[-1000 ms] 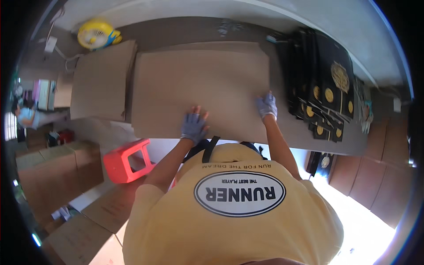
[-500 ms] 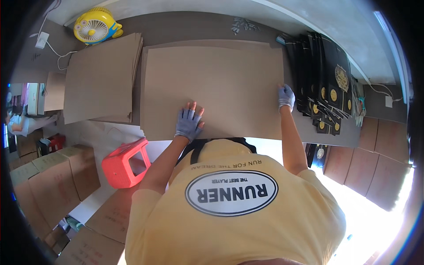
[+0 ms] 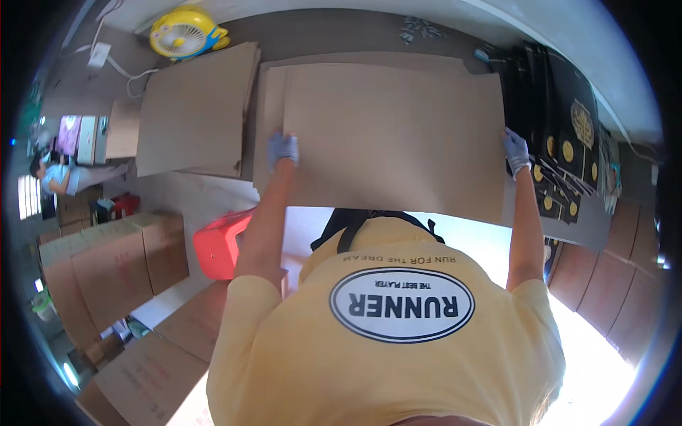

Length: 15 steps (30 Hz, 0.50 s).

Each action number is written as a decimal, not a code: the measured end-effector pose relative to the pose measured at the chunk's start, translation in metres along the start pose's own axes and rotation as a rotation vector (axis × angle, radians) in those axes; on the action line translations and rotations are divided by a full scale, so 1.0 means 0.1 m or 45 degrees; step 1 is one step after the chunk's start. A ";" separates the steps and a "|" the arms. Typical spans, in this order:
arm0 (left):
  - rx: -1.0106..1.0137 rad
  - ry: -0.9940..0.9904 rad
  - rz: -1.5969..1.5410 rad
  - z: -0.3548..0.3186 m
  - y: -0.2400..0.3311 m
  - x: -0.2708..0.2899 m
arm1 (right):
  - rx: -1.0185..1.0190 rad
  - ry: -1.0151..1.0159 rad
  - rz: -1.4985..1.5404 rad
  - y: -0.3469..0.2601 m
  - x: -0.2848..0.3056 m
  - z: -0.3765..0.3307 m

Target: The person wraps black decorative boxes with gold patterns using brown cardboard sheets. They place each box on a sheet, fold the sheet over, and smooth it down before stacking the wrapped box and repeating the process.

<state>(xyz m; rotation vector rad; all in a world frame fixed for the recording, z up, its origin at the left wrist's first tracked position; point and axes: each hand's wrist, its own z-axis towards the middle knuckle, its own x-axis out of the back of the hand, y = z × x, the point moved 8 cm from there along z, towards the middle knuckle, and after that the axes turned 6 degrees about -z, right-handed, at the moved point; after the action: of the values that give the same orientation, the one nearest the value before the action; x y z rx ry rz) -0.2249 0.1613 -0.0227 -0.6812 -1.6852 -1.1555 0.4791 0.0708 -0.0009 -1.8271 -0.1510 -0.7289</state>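
Observation:
A large flat brown cardboard sheet lies over a stack of similar sheets, whose left and far edges show beyond it. My left hand, in a grey glove with bare fingertips, grips the sheet's left edge. On the opposite edge my right hand, gloved the same way, is closed with the fingers at the rim. The undersides of both grips are hidden. Close to my right hand stand black flat packages with gold round emblems, packed side by side.
Another pile of cardboard sheets lies at the left, with a yellow fan behind it. A red plastic stool stands below the table's left side. Closed cartons are stacked at the left, more cartons at the right. Another person is far left.
My left hand has gone from lying spread on the sheet to gripping its left edge. The top sheet has shifted right over the stack, my right hand along with it. The view has turned slightly.

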 end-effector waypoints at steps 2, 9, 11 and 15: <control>-0.133 -0.303 -0.042 0.18 0.03 0.06 | -0.137 -0.088 0.180 -0.13 0.13 -0.05; -0.897 -0.314 -0.795 -0.11 0.97 0.80 | 0.391 -0.205 0.752 -1.47 -0.48 -0.47; -0.957 -0.106 -1.004 -0.49 1.52 0.61 | 0.660 0.050 0.078 -1.75 -0.66 -0.63; -0.859 -0.057 0.217 -1.24 2.37 -0.22 | 0.486 0.198 -0.509 -1.98 -1.37 -0.76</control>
<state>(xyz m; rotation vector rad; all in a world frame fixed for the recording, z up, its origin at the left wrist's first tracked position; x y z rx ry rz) 0.0295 0.1434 0.0620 -1.2432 -1.2230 -1.6005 0.2515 0.1120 0.0998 -1.3819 -0.5273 -1.0390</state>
